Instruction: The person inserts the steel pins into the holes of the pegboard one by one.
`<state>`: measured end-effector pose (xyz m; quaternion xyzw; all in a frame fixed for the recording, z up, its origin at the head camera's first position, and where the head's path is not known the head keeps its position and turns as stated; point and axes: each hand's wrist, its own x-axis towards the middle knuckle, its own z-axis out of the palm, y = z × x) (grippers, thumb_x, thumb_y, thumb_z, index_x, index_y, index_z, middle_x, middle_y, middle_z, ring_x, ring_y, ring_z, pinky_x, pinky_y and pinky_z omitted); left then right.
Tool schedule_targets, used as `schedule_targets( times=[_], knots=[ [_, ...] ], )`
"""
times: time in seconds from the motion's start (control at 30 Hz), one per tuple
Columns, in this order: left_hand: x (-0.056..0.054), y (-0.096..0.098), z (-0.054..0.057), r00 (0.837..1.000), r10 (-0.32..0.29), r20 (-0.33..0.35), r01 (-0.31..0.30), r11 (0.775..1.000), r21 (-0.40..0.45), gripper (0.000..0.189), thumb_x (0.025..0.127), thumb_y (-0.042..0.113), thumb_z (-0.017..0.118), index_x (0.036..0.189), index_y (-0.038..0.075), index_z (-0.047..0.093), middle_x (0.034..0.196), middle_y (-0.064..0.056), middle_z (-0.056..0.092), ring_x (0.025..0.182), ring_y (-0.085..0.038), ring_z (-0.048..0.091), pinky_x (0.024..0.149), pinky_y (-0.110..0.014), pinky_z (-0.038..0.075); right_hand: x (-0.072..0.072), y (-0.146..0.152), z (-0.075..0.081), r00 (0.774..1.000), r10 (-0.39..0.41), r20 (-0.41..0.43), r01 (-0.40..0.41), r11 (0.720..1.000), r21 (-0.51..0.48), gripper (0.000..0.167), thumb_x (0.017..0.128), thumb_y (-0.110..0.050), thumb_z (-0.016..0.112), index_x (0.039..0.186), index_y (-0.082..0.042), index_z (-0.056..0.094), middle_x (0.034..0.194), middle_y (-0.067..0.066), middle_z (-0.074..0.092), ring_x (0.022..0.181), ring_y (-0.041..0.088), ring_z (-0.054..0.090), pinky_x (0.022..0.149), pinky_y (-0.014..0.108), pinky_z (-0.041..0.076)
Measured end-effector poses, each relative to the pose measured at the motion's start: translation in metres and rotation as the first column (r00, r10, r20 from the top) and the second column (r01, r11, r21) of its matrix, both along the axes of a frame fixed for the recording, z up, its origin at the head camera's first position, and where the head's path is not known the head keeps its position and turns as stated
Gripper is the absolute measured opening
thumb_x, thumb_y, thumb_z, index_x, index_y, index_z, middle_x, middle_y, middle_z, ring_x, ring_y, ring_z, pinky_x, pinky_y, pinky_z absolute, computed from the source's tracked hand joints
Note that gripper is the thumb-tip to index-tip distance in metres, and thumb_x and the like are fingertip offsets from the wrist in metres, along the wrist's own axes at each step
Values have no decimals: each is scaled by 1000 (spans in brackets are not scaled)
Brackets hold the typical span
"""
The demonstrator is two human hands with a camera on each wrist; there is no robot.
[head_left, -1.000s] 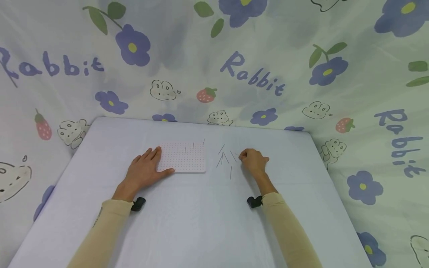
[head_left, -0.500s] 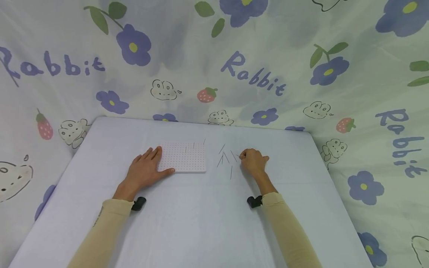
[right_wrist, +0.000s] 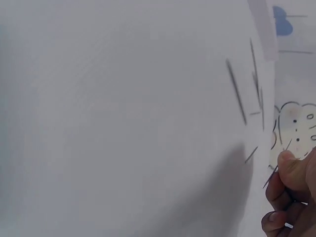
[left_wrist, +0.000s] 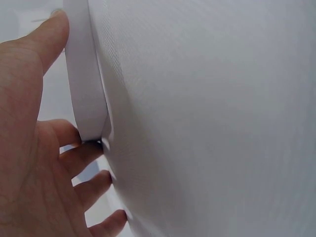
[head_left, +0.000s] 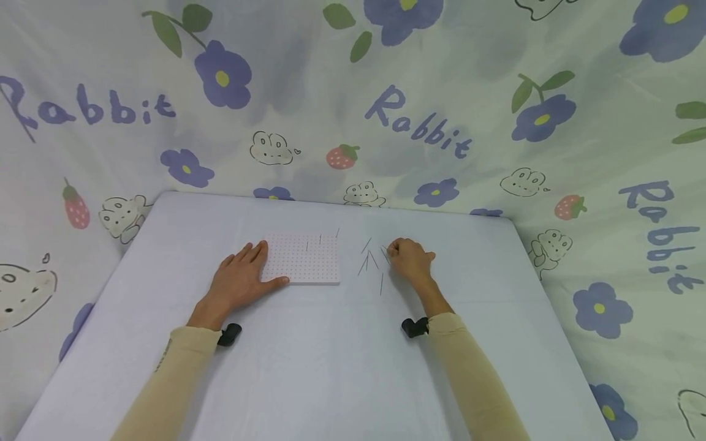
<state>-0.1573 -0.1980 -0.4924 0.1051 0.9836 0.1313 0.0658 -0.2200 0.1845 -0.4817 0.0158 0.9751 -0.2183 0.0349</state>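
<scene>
Though apart, right grip [head_left: 411, 260] now nearer board [head_left: 302, 260]

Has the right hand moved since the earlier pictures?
Yes, slightly left: the right hand is now nearer the white board, which hasn't moved.

Loose needles [head_left: 382, 284] lie right of the board [head_left: 298, 263].

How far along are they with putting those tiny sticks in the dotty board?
Looks done: three sticks stand up on the dotty board, with the left hand at its edge. In hand: the right hand pinches one thin stick. To go: several loose sticks lie on the table, so probably over half remains.
</scene>
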Motion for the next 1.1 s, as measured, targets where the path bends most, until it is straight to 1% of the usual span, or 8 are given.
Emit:
schedule_targets(
  times=[0.13,0.23,0.5,0.67,0.87,1.0,1.1],
  knots=[
    [0,1,0,1000,-5,-6,5,1000,0,112,88,78,50,159,-3,19,164,-22,24,150,-45,19,117,-66,18,-2,-10,7,1000,8,-12,-9,999,-32,19,104,-29,56,98,-14,67,91,2,68,84,24,59,102,74,28],
    [0,1,1,1000,-8,-11,8,1000,-4,112,88,79,50,158,-4,20,163,-23,25,150,-45,20,117,-67,18,-3,-15,10,1000,18,-17,-19,999,-33,20,105,-30,54,100,-15,66,95,1,68,87,23,59,103,76,27],
    [0,2,3,1000,-9,-11,8,1000,-5,112,88,78,50,158,-4,20,163,-23,25,150,-46,20,117,-67,18,-5,-30,12,999,30,-18,-31,998,-58,20,105,-30,53,103,-16,67,97,0,69,88,23,60,100,69,31],
    [0,1,3,1000,-10,-7,10,1000,-1,112,88,77,51,158,-4,19,163,-23,25,150,-45,20,116,-68,18,-7,-42,13,998,59,-15,-60,997,-54,19,105,-30,54,106,-16,67,100,-1,71,91,22,63,97,64,34],
    [0,0,2,1000,-8,-1,8,1000,5,111,89,77,51,158,-4,19,163,-24,24,150,-46,20,117,-67,18,-7,-56,16,991,130,-28,-132,988,-80,19,106,-29,52,108,-17,66,91,-5,69,84,18,60,101,64,32],
    [0,0,2,1000,-4,12,4,1000,3,111,89,76,52,159,-3,17,164,-23,23,150,-45,19,117,-67,16,-6,-63,18,980,188,-68,-195,975,-111,20,107,-28,51,110,-15,66,87,-6,68,80,16,59,94,59,35],
    [1,0,1,1000,-5,13,5,1000,2,111,89,76,51,159,-3,17,164,-24,23,150,-46,18,117,-67,16,-5,-67,20,968,230,-104,-242,963,-120,20,106,-28,52,110,-15,67,89,-8,71,78,14,60,88,52,36]
  ],
)
